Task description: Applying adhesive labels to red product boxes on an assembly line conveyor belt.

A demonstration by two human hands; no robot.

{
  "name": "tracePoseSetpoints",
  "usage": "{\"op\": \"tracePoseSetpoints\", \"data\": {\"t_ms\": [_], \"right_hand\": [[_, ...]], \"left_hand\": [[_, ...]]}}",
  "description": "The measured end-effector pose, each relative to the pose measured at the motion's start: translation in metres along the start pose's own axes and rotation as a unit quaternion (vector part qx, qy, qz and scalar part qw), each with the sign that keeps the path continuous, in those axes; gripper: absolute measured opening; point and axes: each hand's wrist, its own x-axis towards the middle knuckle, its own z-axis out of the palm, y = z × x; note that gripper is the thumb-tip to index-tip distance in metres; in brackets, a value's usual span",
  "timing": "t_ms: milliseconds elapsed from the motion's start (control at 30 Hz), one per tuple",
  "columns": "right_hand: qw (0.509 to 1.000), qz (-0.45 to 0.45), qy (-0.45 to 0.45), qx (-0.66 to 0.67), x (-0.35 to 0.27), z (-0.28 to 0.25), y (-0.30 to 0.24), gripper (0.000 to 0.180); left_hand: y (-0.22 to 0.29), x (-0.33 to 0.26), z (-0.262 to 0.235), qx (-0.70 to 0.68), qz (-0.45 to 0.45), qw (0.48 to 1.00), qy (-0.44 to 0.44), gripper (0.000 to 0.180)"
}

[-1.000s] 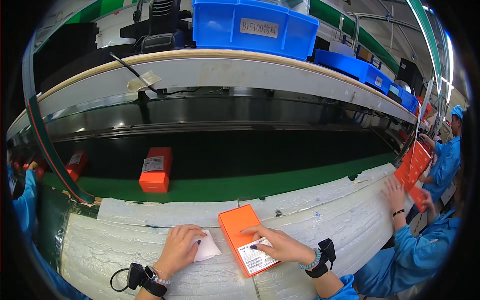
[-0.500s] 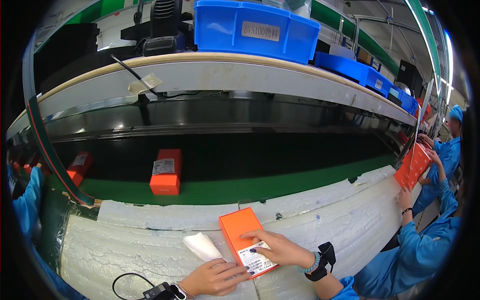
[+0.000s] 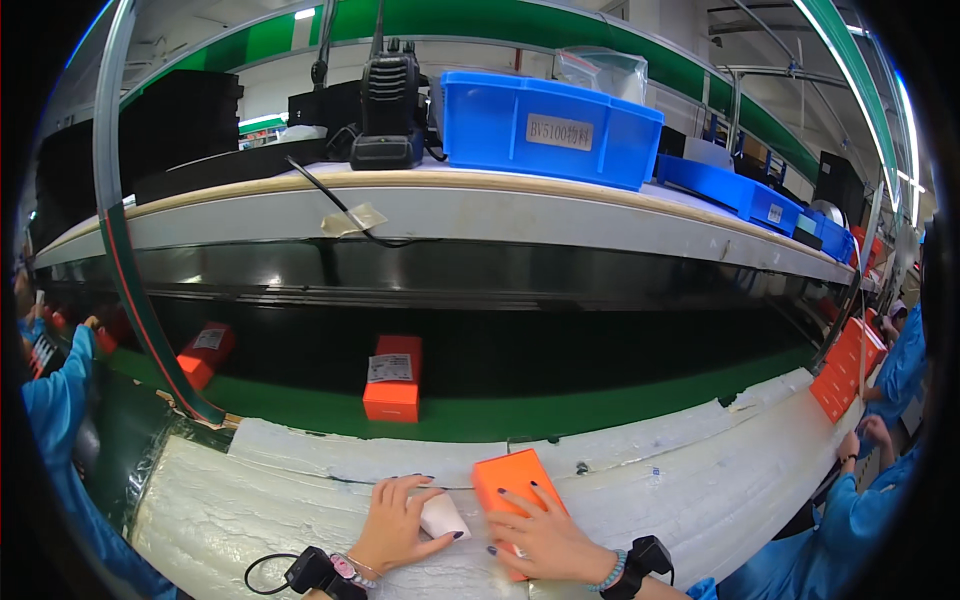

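At the lower edge, both forearms enter side by side. The right hand (image 3: 545, 535) lies palm down, fingers spread, on the orange rectangular cardboard box (image 3: 510, 467). The left hand (image 3: 393, 532) is arched, thumb and forefinger apart around a small white folded piece (image 3: 443, 516); whether they clamp it cannot be told. The white film-covered worktop (image 3: 290, 510) extends sideways beyond both hands. Past its far edge runs a green conveyor belt (image 3: 620, 405), bearing an orange box with a white label (image 3: 393, 392). Farther, a wood-edged shelf (image 3: 560, 212) overhangs the belt.
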Motion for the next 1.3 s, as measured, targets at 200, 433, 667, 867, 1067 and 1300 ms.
{"op": "tracePoseSetpoints", "data": {"t_ms": [200,433,667,867,1067,1300], "right_hand": [[0.984,0.152,0.082,-0.051,-0.068,-0.009,0.083,0.024],[0.905,0.321,0.113,-0.255,-0.084,-0.015,0.143,0.029],[0.978,0.175,0.116,0.006,0.103,0.035,0.106,0.061],[0.944,0.299,0.135,-0.036,0.222,0.068,0.056,0.075],[0.917,0.343,0.185,-0.084,0.234,0.081,0.068,0.066],[0.942,0.286,0.171,-0.036,0.131,0.029,0.052,0.075]], "left_hand": [[-0.007,-0.005,-0.001,-0.012,-0.035,0.996,-0.076,0.072],[-0.011,-0.005,0.008,-0.022,-0.007,0.996,-0.089,0.067],[-0.011,-0.010,0.008,0.011,-0.022,0.998,-0.064,0.069],[-0.013,-0.006,0.007,0.021,-0.026,0.998,-0.059,0.072],[-0.008,-0.008,0.002,0.030,-0.019,0.998,-0.061,0.072],[-0.009,-0.012,0.008,0.031,-0.009,0.997,-0.073,0.070]]}}
